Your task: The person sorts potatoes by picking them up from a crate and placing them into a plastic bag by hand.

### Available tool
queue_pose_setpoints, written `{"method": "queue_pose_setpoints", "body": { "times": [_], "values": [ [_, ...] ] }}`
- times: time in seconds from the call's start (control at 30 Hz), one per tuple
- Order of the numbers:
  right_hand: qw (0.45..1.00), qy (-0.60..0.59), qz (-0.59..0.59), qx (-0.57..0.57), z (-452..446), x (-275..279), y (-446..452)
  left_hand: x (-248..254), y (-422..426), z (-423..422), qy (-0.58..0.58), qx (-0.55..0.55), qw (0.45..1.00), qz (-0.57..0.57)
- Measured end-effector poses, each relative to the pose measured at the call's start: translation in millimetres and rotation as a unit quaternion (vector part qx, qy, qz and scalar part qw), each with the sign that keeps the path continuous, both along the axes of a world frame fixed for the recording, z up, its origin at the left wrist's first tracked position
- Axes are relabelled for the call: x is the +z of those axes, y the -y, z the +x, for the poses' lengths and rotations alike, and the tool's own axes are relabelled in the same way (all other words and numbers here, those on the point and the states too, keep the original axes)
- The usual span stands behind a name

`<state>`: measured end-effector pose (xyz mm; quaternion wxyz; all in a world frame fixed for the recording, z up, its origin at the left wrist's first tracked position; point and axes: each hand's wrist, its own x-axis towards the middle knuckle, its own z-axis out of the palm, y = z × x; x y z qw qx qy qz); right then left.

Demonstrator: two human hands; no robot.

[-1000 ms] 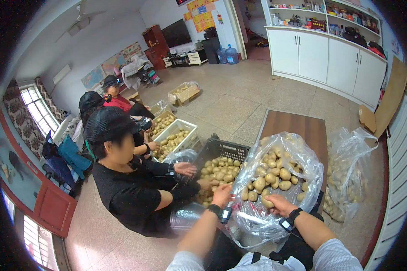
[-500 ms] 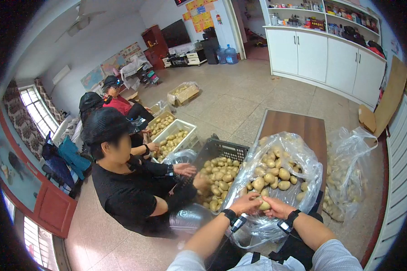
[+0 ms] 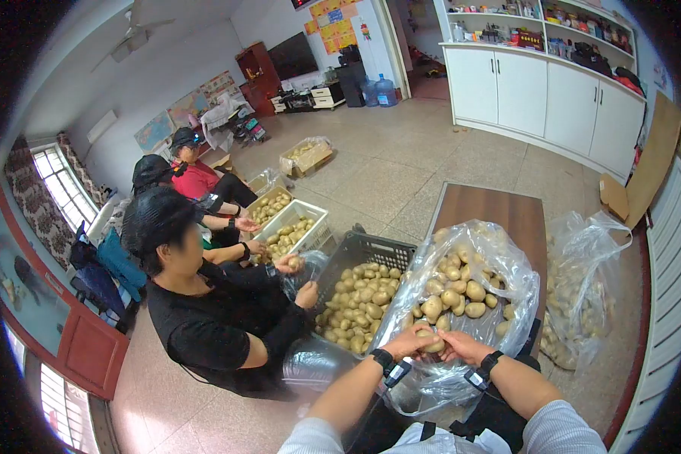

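A potato [image 3: 433, 343] is held between my two hands, above the near edge of an open clear plastic bag [image 3: 527, 291]. My left hand [image 3: 405, 343] is closed round the potato's left side, and my right hand [image 3: 463, 347] grips it from the right. Several loose potatoes [image 3: 474, 291] lie inside the bag just beyond my fingers. The bag rests on a brown wooden table [image 3: 499, 204]. Both wrists wear dark bands with small devices.
Left of the bag stands a dark plastic crate [image 3: 378, 247] of potatoes, with a person in black [image 3: 212, 325] beside it. Two more people sit further back near a white crate [image 3: 319, 231] of potatoes. Another filled plastic bag [image 3: 583, 295] lies on the floor at right.
The potato has turned slightly between my hands, which stay in nearly the same place. The person in black has drawn their hands back from the dark crate, with a potato in one.
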<state>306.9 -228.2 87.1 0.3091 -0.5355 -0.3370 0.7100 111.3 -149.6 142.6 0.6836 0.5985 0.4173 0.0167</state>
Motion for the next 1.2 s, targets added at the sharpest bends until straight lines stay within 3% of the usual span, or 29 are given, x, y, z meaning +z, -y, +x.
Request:
{"method": "queue_pose_setpoints", "body": {
  "times": [0.13, 0.2, 0.23, 0.3, 0.33, 0.4, 0.5, 0.63, 0.7, 0.73, 0.83, 0.97, 1.0, 1.03, 1.07, 1.2],
  "values": [
    [0.991, 0.116, 0.046, -0.038, 13, -27, -12, -1, -4, -3, 0.031, 0.037, 0.998, -0.040],
    [0.923, 0.357, 0.140, -0.039, 32, -46, -20, -10, -10, -6, 0.107, 0.085, 0.984, -0.112],
    [0.923, 0.357, 0.140, -0.039, 44, -56, -23, -12, -11, -7, 0.107, 0.085, 0.984, -0.112],
    [0.872, 0.445, 0.148, -0.139, 63, -70, -26, -13, -14, -10, 0.134, 0.143, 0.975, -0.108],
    [0.872, 0.445, 0.149, -0.139, 63, -60, -24, -18, -19, -12, 0.135, 0.143, 0.975, -0.108],
    [0.809, 0.527, 0.142, -0.218, 63, -22, -20, -31, -27, -16, 0.209, 0.208, 0.946, -0.138],
    [0.793, 0.573, 0.093, -0.185, 77, -15, -21, -24, -31, -23, 0.231, 0.281, 0.922, -0.133],
    [0.775, 0.597, 0.109, -0.176, 84, -15, -19, -33, -49, -36, 0.262, 0.325, 0.901, -0.122],
    [0.740, 0.629, 0.134, -0.198, 86, -29, -20, -41, -54, -45, 0.257, 0.346, 0.895, -0.115],
    [0.740, 0.629, 0.134, -0.198, 84, -24, -19, -70, -67, -58, 0.214, 0.283, 0.934, 0.048],
    [0.739, 0.629, 0.114, -0.212, 78, -9, -16, -65, -67, -77, 0.093, 0.238, 0.918, 0.302],
    [0.760, 0.605, 0.078, -0.224, 81, -11, -16, -97, -88, -92, 0.089, 0.233, 0.846, 0.471],
    [0.763, 0.601, 0.068, -0.227, 82, -11, -17, -99, -94, -98, 0.170, 0.364, 0.897, 0.182],
    [0.763, 0.602, 0.069, -0.226, 83, -13, -17, -94, -93, -100, 0.209, 0.404, 0.890, 0.025],
    [0.757, 0.608, 0.069, -0.231, 82, -15, -17, -88, -93, -102, 0.233, 0.456, 0.850, -0.127],
    [0.757, 0.619, 0.050, -0.205, 83, -16, -18, -83, -90, -111, 0.212, 0.512, 0.824, -0.120]
  ]
}}
